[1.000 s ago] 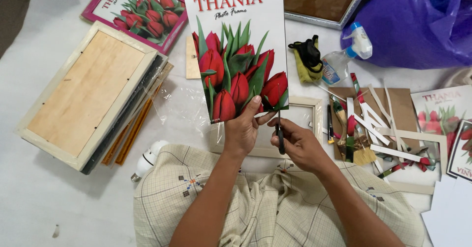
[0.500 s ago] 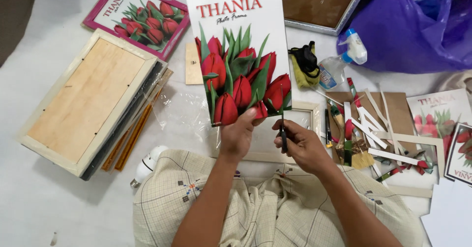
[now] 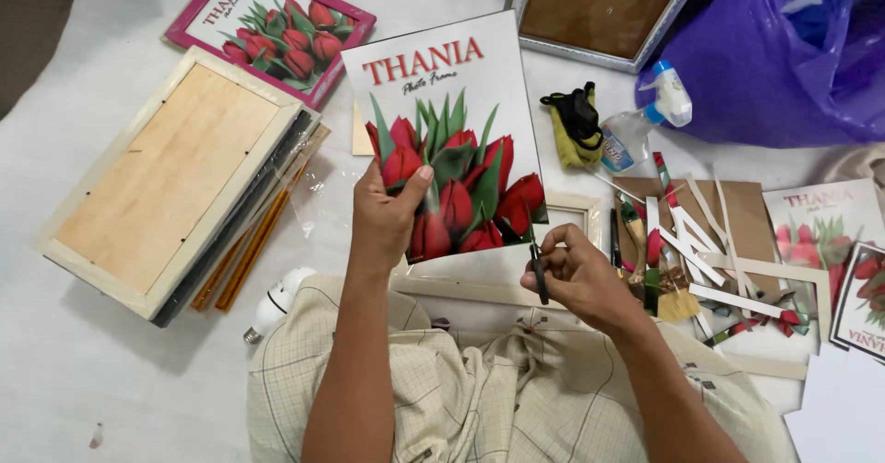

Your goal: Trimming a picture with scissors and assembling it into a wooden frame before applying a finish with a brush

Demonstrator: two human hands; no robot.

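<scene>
Printed sheet regripped and lifted off the frame

The left hand shifted from the tulip-printed sheet's bottom edge to its left side, thumb now laid across the red flowers, and the sheet rose and tilted, its lower edge clear of the pale frame beneath. The right hand, which had held the dark blade up against the sheet's lower right corner, dropped slightly below that corner.
</scene>
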